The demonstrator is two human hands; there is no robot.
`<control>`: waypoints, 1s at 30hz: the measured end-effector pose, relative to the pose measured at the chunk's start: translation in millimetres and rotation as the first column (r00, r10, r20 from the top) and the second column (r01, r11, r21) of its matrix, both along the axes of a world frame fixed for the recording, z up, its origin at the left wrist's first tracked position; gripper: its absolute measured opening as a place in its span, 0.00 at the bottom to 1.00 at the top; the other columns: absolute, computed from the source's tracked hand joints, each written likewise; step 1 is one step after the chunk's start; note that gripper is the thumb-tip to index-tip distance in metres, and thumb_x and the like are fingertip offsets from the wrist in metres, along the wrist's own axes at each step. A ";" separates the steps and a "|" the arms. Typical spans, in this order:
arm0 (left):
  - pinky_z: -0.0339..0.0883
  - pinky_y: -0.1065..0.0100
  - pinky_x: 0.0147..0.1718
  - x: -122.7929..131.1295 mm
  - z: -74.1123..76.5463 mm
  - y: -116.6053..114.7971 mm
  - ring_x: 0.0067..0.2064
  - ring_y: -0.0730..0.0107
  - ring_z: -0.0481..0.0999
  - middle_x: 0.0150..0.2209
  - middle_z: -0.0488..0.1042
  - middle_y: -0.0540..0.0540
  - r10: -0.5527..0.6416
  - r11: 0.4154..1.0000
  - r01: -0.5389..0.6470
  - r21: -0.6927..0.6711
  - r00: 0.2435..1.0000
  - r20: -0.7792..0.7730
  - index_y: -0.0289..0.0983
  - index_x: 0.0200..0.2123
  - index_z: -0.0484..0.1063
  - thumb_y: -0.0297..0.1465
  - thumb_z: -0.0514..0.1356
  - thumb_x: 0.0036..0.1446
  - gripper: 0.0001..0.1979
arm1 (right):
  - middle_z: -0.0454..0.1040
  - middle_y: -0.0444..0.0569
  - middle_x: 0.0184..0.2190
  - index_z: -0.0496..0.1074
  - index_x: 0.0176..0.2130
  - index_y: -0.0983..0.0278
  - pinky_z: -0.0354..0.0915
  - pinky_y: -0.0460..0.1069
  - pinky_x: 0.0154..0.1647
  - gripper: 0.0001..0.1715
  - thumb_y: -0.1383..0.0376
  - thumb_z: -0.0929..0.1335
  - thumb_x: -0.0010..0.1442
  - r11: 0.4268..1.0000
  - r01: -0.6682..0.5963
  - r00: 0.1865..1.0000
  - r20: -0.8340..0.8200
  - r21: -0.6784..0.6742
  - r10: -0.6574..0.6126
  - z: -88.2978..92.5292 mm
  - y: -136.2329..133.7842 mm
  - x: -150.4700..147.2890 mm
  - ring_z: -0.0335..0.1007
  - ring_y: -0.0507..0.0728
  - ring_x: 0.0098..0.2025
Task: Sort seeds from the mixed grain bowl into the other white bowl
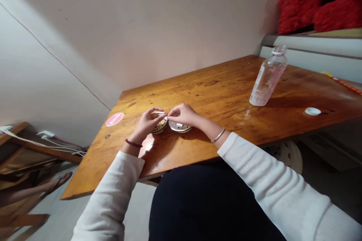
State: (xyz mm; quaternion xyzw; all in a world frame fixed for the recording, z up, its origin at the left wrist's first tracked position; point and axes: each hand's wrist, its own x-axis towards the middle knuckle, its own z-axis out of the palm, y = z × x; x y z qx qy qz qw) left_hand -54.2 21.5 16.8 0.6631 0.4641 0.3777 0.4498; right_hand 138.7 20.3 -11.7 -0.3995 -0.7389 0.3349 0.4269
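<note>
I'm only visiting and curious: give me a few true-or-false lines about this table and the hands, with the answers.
1. The bottle has its cap on. False: it is open, and a white cap lies on the table to its right.
2. The left hand and right hand meet, fingertips close, over two small dishes. True.
3. The left dish holds many small yellowish bits. True. The right dish shows only a few.
4. The pink sticker lies right of the bottle. False: it is near the table's left corner, left of the hands.
5. The left wrist wears a silver bangle. False: it wears a dark beaded bracelet. The bangle is on the right wrist.
</note>
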 end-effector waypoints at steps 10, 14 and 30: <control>0.70 0.68 0.34 -0.6 -3.0 3.4 0.37 0.62 0.80 0.37 0.80 0.40 -0.013 1.000 0.013 -0.005 1.000 0.013 0.36 0.39 0.68 0.42 0.71 0.41 0.26 | 0.80 0.49 0.32 0.80 0.35 0.64 0.68 0.44 0.36 0.11 0.60 0.71 0.53 1.000 0.021 0.999 0.045 0.005 -0.021 0.2 0.0 0.6 0.77 0.55 0.36; 0.71 0.65 0.39 -2.2 -4.4 5.2 0.41 0.60 0.79 0.39 0.80 0.39 -0.044 0.999 0.044 0.004 0.999 0.010 0.35 0.40 0.68 0.40 0.71 0.41 0.25 | 0.81 0.49 0.32 0.80 0.34 0.64 0.67 0.44 0.36 0.11 0.60 0.71 0.53 1.000 0.026 0.998 0.058 0.002 -0.026 0.7 -0.3 0.7 0.77 0.55 0.37; 0.71 0.63 0.42 -4.8 0.3 -2.7 0.44 0.58 0.78 0.41 0.79 0.37 -0.070 0.995 0.077 0.060 0.992 -0.103 0.34 0.47 0.71 0.43 0.66 0.49 0.26 | 0.81 0.49 0.34 0.80 0.35 0.63 0.69 0.46 0.39 0.13 0.57 0.72 0.52 0.998 0.016 1.000 0.012 -0.067 -0.015 -3.3 0.0 -1.0 0.77 0.56 0.37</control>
